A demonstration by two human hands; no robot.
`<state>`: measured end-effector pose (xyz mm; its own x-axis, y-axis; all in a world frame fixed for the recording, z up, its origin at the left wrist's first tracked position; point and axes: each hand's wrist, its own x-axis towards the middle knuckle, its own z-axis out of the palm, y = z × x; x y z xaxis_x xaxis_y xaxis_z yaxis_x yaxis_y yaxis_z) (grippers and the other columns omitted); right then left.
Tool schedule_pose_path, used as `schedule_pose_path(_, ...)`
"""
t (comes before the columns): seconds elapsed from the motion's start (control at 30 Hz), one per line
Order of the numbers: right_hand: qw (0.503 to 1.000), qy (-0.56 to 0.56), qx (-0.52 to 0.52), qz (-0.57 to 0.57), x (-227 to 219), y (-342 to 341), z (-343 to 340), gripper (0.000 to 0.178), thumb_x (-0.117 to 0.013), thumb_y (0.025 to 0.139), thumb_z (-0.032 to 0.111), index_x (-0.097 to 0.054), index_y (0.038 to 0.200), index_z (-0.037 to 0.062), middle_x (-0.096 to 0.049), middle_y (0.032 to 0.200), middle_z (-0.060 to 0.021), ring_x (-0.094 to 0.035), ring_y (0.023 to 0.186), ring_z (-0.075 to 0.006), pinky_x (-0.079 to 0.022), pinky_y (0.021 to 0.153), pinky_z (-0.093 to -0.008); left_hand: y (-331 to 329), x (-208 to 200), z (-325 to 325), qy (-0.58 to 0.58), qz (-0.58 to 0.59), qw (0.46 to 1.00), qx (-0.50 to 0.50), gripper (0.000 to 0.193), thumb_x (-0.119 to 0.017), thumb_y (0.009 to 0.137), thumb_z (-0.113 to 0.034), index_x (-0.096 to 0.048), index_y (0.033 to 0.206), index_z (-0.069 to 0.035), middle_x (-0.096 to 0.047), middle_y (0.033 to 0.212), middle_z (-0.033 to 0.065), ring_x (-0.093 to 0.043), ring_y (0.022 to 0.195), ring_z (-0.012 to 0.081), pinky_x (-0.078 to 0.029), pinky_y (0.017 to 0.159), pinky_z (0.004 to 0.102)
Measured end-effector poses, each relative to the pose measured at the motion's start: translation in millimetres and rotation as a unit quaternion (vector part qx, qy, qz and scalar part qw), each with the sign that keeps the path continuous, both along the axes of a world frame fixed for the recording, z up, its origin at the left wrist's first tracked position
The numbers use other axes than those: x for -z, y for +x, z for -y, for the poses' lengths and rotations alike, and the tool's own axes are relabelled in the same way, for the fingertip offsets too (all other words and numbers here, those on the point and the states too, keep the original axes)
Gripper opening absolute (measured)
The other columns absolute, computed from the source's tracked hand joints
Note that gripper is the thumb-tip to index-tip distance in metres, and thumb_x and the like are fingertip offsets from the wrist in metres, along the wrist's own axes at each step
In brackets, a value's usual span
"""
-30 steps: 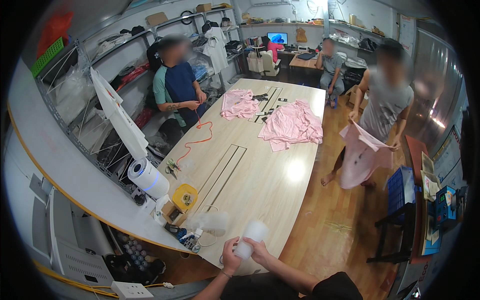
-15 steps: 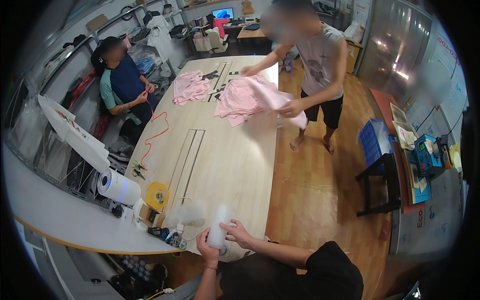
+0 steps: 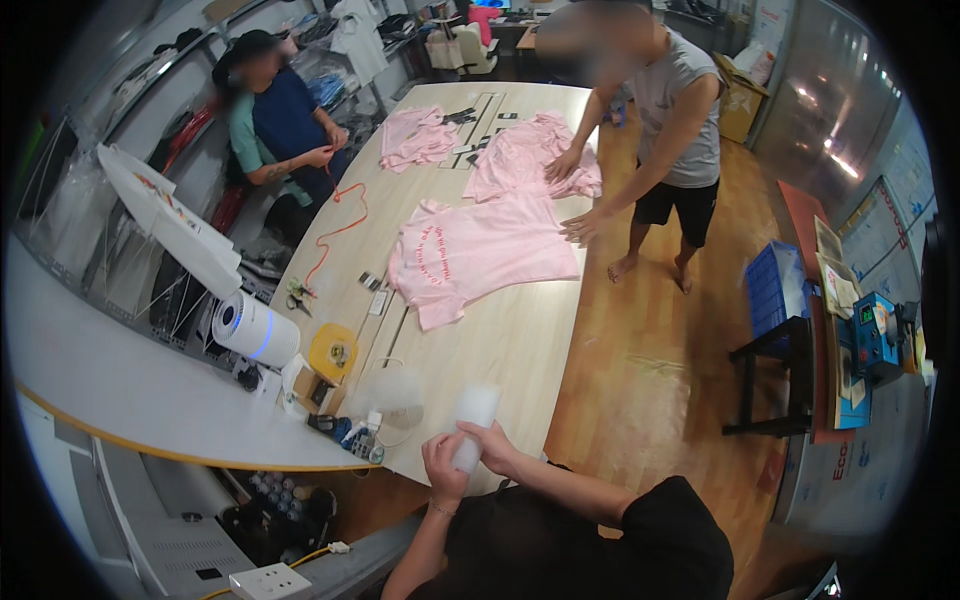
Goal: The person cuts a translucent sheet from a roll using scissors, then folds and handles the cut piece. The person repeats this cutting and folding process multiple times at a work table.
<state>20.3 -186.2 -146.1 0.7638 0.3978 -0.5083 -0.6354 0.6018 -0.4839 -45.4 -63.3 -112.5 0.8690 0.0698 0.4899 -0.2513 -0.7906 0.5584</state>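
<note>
At the near end of the long table, my left hand and my right hand both grip a whitish, translucent plastic bundle, perhaps a roll or stack of film. It stands tilted up between my fingers, which wrap its lower part from both sides. Left of it lies a clear, hazy plastic piece, touched by neither hand. Ahead, a pink T-shirt with red lettering is spread flat, sleeves toward the left. A co-worker's hand rests at its right end.
Farther back lie more pink shirts and small dark tags. A second person at the left holds a red cord. Scissors, a yellow tape roll and a white cylindrical device line the left edge.
The co-worker at right has laid the lifted pink shirt flat on the table, nearer to me. My view has shifted; my hands still grip the plastic bundle.
</note>
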Motion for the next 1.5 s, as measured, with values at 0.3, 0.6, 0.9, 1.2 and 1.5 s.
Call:
schedule_pose_path(0.3, 0.994, -0.062, -0.052, 0.066, 1.3, 2.4, 4.6, 0.047, -0.082, 0.097, 0.022, -0.055, 0.133, 0.0086, -0.066, 0.125, -0.0073, -0.066, 0.117, -0.0232, -0.056, 0.099, -0.0453, -0.2, 20.9, -14.0, -0.261, -0.125, 0.956, -0.053, 0.044, -0.078, 0.090, -0.010, -0.070, 0.133, -0.001, -0.072, 0.118, 0.0117, -0.070, 0.100, 0.0227, -0.057, 0.089, 0.0363)
schedule_pose_path(0.6, 0.997, -0.020, -0.075, -0.020, 15.8, 0.3, 11.2, 0.107, -0.079, 0.098, 0.047, -0.008, 0.171, 0.0145, -0.036, 0.169, -0.0143, -0.045, 0.150, -0.0343, -0.043, 0.119, -0.0544, 12.3, 37.3, -34.1, -0.695, -0.172, 0.679, -0.162, 0.026, -0.065, 0.106, -0.013, -0.065, 0.131, -0.007, -0.073, 0.112, 0.0045, -0.069, 0.093, 0.0180, -0.058, 0.081, 0.0345)
schedule_pose_path(0.9, 0.985, 0.063, -0.156, 0.048, 22.2, 7.0, 4.0, 0.095, -0.078, 0.100, 0.041, -0.019, 0.170, 0.0134, -0.039, 0.169, -0.0143, -0.046, 0.149, -0.0316, -0.040, 0.121, -0.0523, -2.1, 37.9, -34.1, -0.848, -0.262, 0.461, -0.002, 0.026, -0.066, 0.107, -0.016, -0.063, 0.133, -0.014, -0.068, 0.103, 0.0011, -0.061, 0.080, 0.0109, -0.053, 0.071, 0.0274)
schedule_pose_path(1.2, 0.991, -0.005, -0.112, 0.071, -15.9, 11.8, 6.2, 0.060, -0.079, 0.099, 0.031, -0.053, 0.143, 0.0015, -0.071, 0.123, -0.0145, -0.070, 0.112, -0.0296, -0.058, 0.096, -0.0452, -5.5, 7.9, 14.6, -0.553, -0.334, 0.760, -0.071, 0.027, -0.064, 0.110, -0.026, -0.064, 0.133, -0.012, -0.069, 0.088, 0.0012, -0.066, 0.070, 0.0094, -0.052, 0.058, 0.0269)
schedule_pose_path(1.5, 0.999, -0.045, 0.006, -0.020, 10.7, 3.3, 13.5, 0.046, -0.081, 0.095, 0.033, -0.064, 0.124, 0.0024, -0.071, 0.110, -0.0125, -0.071, 0.103, -0.0254, -0.059, 0.094, -0.0438, -10.7, 29.0, 6.5, -0.128, -0.195, 0.972, -0.014, 0.031, -0.067, 0.098, -0.016, -0.068, 0.126, -0.002, -0.076, 0.105, 0.0189, -0.075, 0.099, 0.0364, -0.058, 0.083, 0.0450)
